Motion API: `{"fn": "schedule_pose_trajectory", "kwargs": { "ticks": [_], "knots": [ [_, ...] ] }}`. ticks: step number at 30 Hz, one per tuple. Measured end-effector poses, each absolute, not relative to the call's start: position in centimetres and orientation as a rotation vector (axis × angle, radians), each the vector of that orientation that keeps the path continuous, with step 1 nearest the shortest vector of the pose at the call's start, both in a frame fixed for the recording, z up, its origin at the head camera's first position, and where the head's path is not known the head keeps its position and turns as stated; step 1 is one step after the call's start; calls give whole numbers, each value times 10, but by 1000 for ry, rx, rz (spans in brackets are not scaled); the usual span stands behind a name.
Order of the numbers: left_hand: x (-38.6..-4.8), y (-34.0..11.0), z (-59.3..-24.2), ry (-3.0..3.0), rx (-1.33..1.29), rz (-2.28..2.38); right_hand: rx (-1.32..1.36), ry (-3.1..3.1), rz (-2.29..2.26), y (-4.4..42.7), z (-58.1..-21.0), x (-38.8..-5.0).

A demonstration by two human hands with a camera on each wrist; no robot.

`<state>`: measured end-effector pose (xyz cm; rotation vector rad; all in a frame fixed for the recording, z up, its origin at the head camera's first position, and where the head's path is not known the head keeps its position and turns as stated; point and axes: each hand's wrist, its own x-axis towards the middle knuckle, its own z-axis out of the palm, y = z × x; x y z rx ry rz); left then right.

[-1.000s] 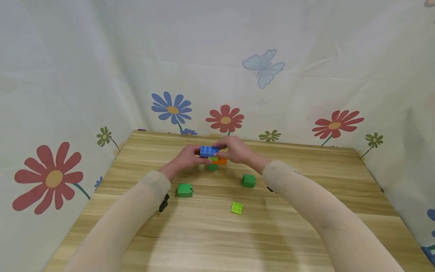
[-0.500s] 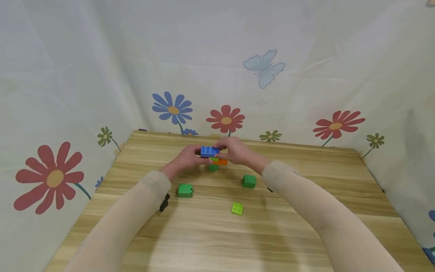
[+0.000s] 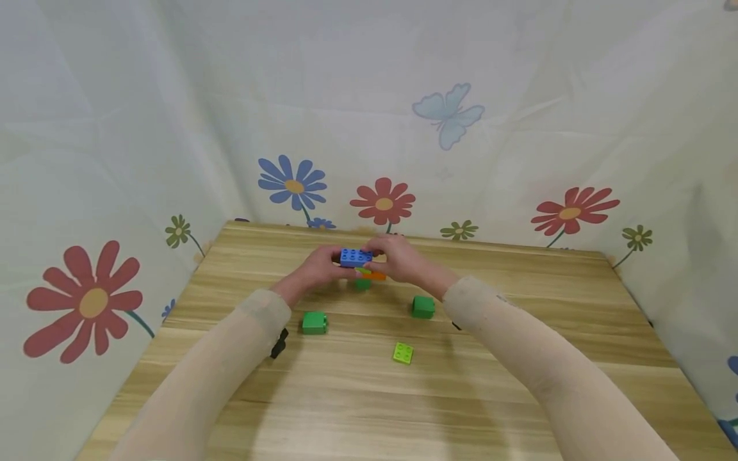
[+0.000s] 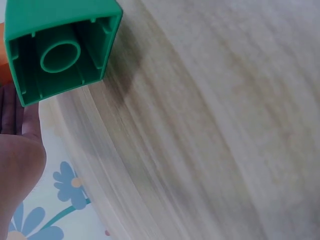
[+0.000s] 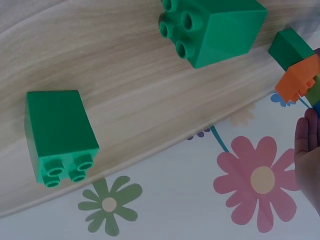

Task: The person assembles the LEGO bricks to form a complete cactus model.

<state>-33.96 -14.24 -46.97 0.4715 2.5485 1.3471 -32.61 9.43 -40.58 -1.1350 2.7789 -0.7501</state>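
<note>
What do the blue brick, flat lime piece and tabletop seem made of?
Blue brick: probably hard plastic, smooth, with uniform colour and moulded studs.
Flat lime piece: likely the same, four moulded studs showing.
Tabletop: wood or wood-look laminate, faintly glossy; the grain alone doesn't settle it.

This looks like a screened-off workspace: flower-printed sheets (image 3: 357, 109) flank and back a wood-grain table (image 3: 346, 403).
</note>
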Motion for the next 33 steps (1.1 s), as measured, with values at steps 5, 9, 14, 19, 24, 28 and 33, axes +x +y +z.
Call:
{"fn": "schedule_pose_trajectory", "kwargs": {
  "ticks": [5,9,14,19,24,28,33],
  "knots": [
    [-339,-142,-468,2545,472,1349,-1139,2787,-775,95,-408,-325],
    [-339,-142,-468,2548,481,1355,-1150,2782,-787,95,-411,-327],
    [-336,-145,-468,2550,468,1357,-1165,2774,-802,95,-413,-329],
    [-335,-157,-467,2562,466,1335,-1137,2784,-798,95,-413,-329],
    [-333,-174,-463,2585,506,1274,-1113,2797,-792,96,-415,-329],
    [-326,-189,-456,2589,546,1235,-1119,2802,-805,96,-416,-329],
    [-314,-206,-450,2587,592,1190,-1119,2796,-826,96,-417,-329]
  ]
}}
